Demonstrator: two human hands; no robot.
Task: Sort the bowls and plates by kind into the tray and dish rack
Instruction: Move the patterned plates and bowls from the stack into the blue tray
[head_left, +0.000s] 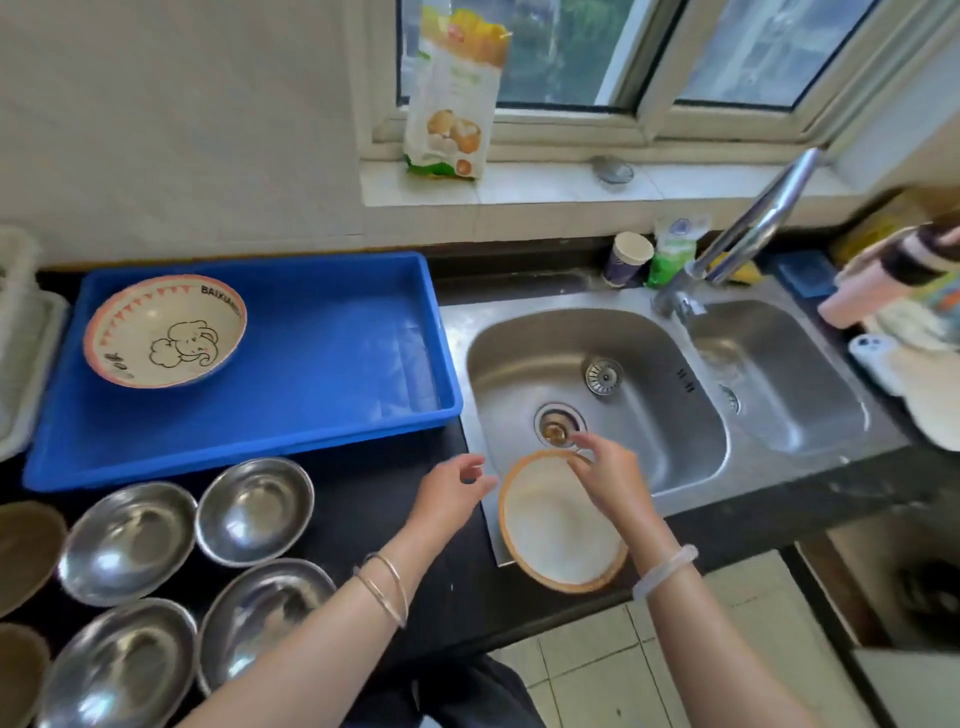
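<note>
A person stands at a dark kitchen surface (363, 499), two hands over the near edge of a steel double sink (649, 467). The right hand (610, 478) pinches the far rim of one white bowl with an orange rim (558, 525), which sits tilted at lower centre of the frame, partly over the sink's front lip. The left hand (452, 493) hovers just beside the bowl's left edge, fingers loosely curled and gripping nothing. At centre left lies one blue tray (311, 415) holding a single cartoon-printed bowl (165, 330) in its upper left corner. Below the tray, at lower left, four steel bowls (254, 512) stand in two rows of two on the surface, close together; two brown dishes (26, 556) are cut off by the left edge. A white rack (26, 358) shows only in part at the far left. Two thin bangles ring the left wrist, one pale bracelet the right. On the windowsill at upper centre stands one printed food bag (454, 93); one paper cup (627, 258) and one green pouch (674, 252) sit behind the sink beside the faucet (748, 228).
</note>
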